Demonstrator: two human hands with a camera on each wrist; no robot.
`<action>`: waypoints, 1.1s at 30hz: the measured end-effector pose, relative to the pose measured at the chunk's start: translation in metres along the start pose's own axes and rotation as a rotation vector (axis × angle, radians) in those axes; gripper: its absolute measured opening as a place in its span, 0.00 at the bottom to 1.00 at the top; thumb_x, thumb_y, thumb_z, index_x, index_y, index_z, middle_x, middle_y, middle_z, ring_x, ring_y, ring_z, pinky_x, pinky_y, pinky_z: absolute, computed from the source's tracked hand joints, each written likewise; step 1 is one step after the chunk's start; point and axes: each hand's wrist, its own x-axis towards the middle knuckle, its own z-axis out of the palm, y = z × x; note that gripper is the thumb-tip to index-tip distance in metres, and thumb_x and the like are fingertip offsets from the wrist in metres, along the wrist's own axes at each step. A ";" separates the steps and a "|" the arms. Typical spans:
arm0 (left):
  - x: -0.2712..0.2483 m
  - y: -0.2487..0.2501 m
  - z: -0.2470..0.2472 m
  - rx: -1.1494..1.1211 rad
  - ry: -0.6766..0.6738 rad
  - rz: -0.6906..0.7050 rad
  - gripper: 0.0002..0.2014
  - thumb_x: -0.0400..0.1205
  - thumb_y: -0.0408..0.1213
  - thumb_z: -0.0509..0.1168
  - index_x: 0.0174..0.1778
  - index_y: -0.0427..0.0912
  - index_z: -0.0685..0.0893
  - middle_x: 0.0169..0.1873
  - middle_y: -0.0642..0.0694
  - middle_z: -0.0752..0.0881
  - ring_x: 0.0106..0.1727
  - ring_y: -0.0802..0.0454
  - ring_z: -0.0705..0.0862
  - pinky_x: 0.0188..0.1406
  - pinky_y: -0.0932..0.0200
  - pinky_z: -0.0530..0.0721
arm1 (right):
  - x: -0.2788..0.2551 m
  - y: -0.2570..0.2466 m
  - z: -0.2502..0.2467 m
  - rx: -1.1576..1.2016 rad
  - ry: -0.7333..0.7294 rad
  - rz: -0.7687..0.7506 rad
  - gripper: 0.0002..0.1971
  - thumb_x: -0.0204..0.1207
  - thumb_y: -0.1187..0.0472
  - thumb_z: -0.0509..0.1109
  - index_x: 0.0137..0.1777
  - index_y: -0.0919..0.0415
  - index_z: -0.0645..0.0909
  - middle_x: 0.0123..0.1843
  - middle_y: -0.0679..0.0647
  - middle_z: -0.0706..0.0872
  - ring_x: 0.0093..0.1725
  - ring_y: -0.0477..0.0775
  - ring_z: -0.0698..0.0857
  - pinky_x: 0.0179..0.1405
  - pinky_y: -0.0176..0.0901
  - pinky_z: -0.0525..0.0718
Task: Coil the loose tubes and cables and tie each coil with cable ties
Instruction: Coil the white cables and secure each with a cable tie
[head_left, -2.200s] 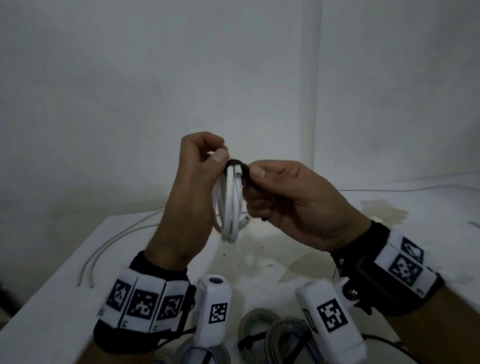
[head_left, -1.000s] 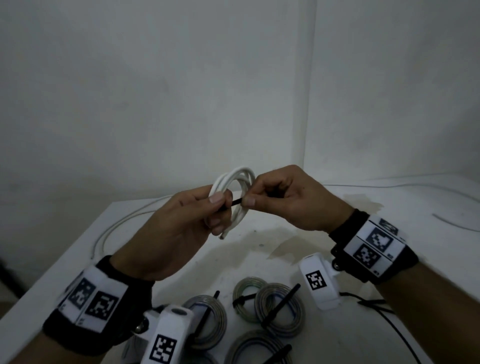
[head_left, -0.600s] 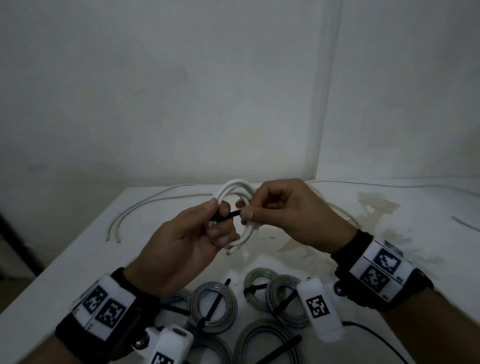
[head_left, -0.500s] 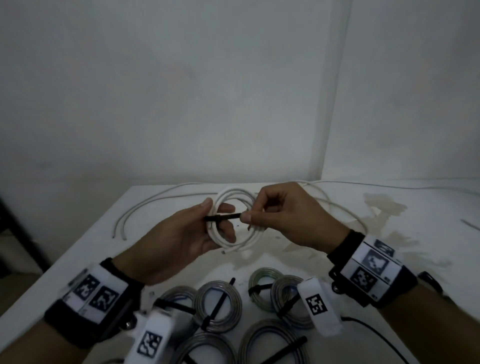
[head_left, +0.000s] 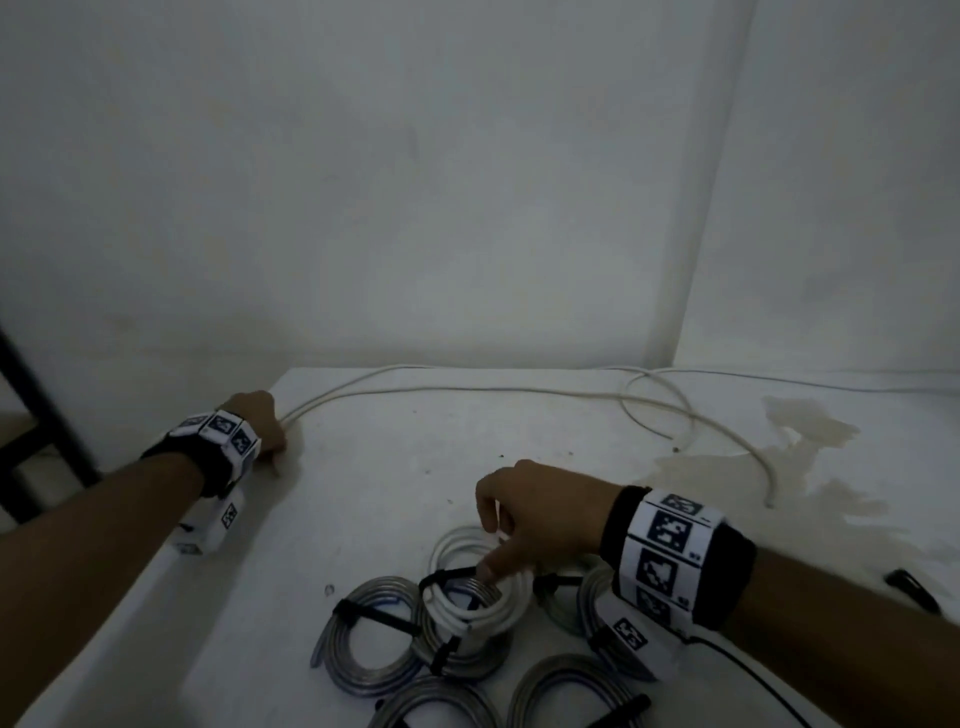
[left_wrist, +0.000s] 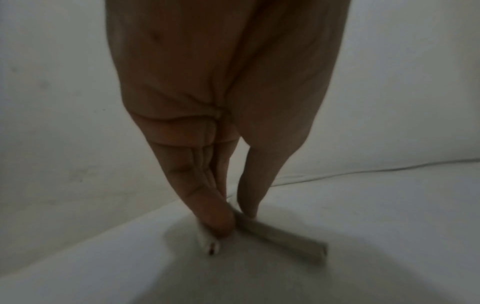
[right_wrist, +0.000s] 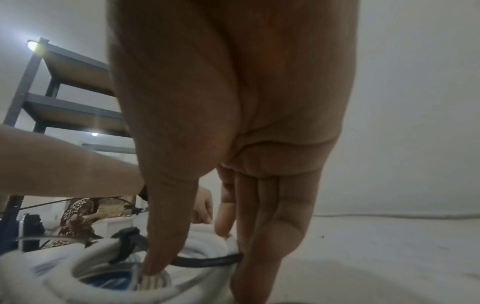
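While many coils (head_left: 374, 644) lie tied | right hand (head_left: 540, 519) loose on white coil (head_left: 478, 597) | left hand (head_left: 260, 426) pinches loose cable (head_left: 467, 389) | more left to coil

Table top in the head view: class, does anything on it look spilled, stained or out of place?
Yes. A yellowish-brown stain spreads over the table at the right, like a dried spill. A loose white cable straggles uncoiled along the far edge.

White table (head_left: 395, 499); loose white cables (head_left: 467, 387) at back; tied coils (head_left: 374, 649) near front; brownish stain (head_left: 810, 431) right.
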 end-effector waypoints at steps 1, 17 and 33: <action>0.002 0.000 0.000 -0.046 -0.008 -0.007 0.19 0.77 0.40 0.76 0.57 0.32 0.81 0.57 0.35 0.86 0.50 0.40 0.86 0.39 0.57 0.79 | -0.001 -0.001 0.001 -0.007 -0.002 -0.002 0.21 0.74 0.43 0.81 0.52 0.55 0.76 0.42 0.43 0.75 0.38 0.41 0.72 0.34 0.39 0.71; -0.165 0.158 -0.073 -1.795 -0.334 0.401 0.10 0.82 0.30 0.67 0.34 0.42 0.85 0.37 0.42 0.89 0.35 0.57 0.88 0.28 0.69 0.83 | 0.000 -0.006 -0.025 1.351 0.692 -0.146 0.10 0.84 0.65 0.73 0.57 0.74 0.88 0.45 0.63 0.91 0.39 0.56 0.87 0.36 0.45 0.89; -0.136 0.226 -0.095 -2.219 -0.496 0.431 0.15 0.91 0.40 0.52 0.48 0.38 0.80 0.26 0.50 0.75 0.20 0.56 0.72 0.23 0.63 0.79 | -0.079 0.068 -0.059 1.598 0.871 -0.205 0.10 0.88 0.64 0.64 0.57 0.67 0.86 0.30 0.51 0.69 0.24 0.48 0.65 0.27 0.41 0.76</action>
